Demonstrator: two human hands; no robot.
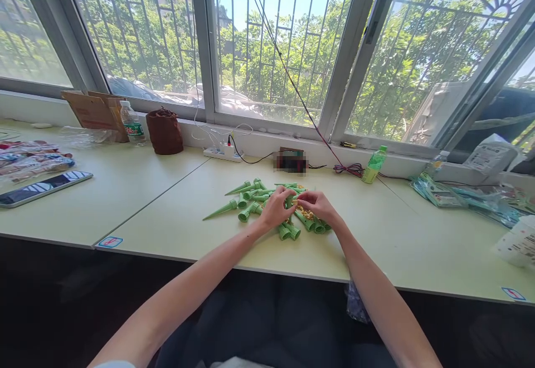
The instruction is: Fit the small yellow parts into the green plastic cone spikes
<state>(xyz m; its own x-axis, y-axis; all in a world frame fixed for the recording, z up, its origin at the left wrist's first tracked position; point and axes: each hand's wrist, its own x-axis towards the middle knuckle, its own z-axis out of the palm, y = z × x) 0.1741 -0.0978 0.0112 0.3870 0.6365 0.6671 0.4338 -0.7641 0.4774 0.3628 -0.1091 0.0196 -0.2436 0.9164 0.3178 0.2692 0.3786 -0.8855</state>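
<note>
Past the near edge of the pale table (167,234), my feed shows the left hand (276,208) curled round a green spike (289,201) and the right hand (320,205) pinched closed, on what I can't tell, amid yellow bits (306,212) and scattered green spikes (221,210), a green bottle (375,164) beyond.

There are two hands (276,207), over ten green cones (221,211), three bottles (375,164), two stickers (111,242).
</note>
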